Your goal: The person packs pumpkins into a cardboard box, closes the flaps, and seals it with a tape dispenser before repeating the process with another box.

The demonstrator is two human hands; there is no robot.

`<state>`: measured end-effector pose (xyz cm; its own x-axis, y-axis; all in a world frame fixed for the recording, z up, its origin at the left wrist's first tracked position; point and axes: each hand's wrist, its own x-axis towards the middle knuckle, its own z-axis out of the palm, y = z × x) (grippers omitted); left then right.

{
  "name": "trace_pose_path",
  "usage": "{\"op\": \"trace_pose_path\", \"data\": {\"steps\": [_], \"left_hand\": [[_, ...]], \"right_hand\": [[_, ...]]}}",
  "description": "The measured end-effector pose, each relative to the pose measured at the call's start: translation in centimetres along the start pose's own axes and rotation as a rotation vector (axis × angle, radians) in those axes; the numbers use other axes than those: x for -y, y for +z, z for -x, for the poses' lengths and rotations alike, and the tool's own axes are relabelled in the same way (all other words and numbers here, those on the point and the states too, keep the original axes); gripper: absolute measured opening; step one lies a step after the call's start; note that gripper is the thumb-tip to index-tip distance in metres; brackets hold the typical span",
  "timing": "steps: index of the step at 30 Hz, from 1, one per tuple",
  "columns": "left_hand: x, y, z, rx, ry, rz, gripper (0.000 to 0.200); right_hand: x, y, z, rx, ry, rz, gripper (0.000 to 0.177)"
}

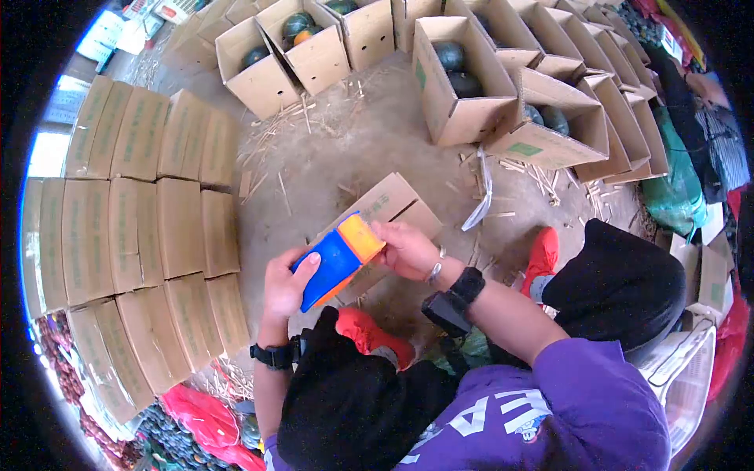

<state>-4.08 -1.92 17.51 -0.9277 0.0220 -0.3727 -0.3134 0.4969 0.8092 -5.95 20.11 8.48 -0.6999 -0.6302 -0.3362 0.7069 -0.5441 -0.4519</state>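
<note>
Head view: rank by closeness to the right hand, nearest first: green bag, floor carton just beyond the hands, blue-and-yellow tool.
From the right hand:
1. blue-and-yellow tool: at the fingers, on the hand's left
2. floor carton: below and just beyond the hands, partly hidden
3. green bag: far right, past the open cartons

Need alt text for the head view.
A left hand grips a blue, yellow and orange handheld tool, with the right hand at its yellow end, above a cardboard box on the floor. Closed cartons are stacked at picture left; open cartons holding dark green, round produce stand ahead.
</note>
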Motion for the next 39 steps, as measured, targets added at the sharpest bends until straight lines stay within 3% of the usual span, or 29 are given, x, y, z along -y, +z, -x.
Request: {"op": "trace_pose_path", "data": {"steps": [3, 5, 7, 9, 12, 13, 16, 17, 20, 21, 24, 25, 28, 31, 32, 34, 35, 39], "left_hand": [[-2.3, 0.2, 0.0, 0.112, 0.061, -0.227, 0.04], [-3.7, 0.4, -0.1, 0.207, 0.11, -0.344, 0.046], [-5.4, 0.5, -1.0, 0.282, 0.006, -0.42, 0.048], [-5.9, 1.8, -2.7, 0.262, -0.053, -0.465, 0.049], [-8.0, 5.2, -4.0, 0.16, 0.018, -0.754, 0.048], [-8.3, 5.3, -4.1, 0.212, -0.029, -0.735, 0.046], [-7.9, 5.7, -4.2, 0.224, -0.027, -0.822, 0.046], [-7.8, 5.7, -4.1, 0.216, -0.01, -0.811, 0.047], [-7.5, 5.3, -4.0, 0.2, 0.026, -0.74, 0.048], [-7.7, 5.2, -3.9, 0.213, 0.033, -0.706, 0.049], [-6.2, 2.8, -2.9, 0.236, 0.085, -0.62, 0.051], [-5.6, 1.4, -2.7, 0.224, 0.116, -0.596, 0.052], [-0.4, -4.2, 0.6, 0.298, 0.01, -0.517, 0.054], [5.9, -7.5, 2.7, 0.308, -0.272, -0.461, 0.052], [8.5, -7.3, 3.1, 0.308, -0.346, -0.429, 0.052], [16.4, -4.8, 2.0, 0.302, -0.287, -0.216, 0.055], [19.1, -3.8, 1.4, 0.295, -0.249, -0.107, 0.056], [24.2, -2.1, -0.9, 0.305, -0.251, 0.065, 0.064]], "right_hand": [[-1.4, -3.1, -1.2, -0.386, 0.002, 0.486, 0.024], [4.4, -0.8, 1.5, -0.539, -0.106, 0.898, 0.024], [7.1, -6.4, 1.5, -0.794, -0.34, 1.386, 0.021], [9.5, -12.7, 1.2, -0.938, -0.143, 1.33, 0.023], [7.2, -17.4, -2.2, -0.819, -0.026, 1.766, 0.029], [3.8, -24.9, -6.1, -0.177, -0.015, 2.319, 0.034], [2.5, -21.6, -4.9, -0.464, 0.307, 1.817, 0.033], [5.5, -15.3, -1.6, -0.537, 0.435, 2.088, 0.039], [8.6, -15.3, -2.2, -0.59, 0.282, 2.07, 0.045], [8.4, -11.6, -1.0, -0.598, 0.055, 1.284, 0.051], [3.3, -10.3, -2.2, -0.431, -0.129, 1.979, 0.054], [4.2, -7.7, -1.7, -0.498, -0.085, 1.686, 0.054], [5.0, -6.1, -1.8, -0.503, 0.014, 1.709, 0.056], [4.8, -7.5, -1.7, -0.395, -0.045, 1.431, 0.056], [4.7, -6.8, -1.7, -0.421, 0.024, 1.042, 0.055], [4.2, -4.8, -1.3, -0.465, 0.167, 0.249, 0.052], [4.0, -4.8, -1.6, -0.478, 0.184, 0.158, 0.05], [2.6, -6.2, -2.5, -0.458, 0.164, 0.516, 0.041]]}}
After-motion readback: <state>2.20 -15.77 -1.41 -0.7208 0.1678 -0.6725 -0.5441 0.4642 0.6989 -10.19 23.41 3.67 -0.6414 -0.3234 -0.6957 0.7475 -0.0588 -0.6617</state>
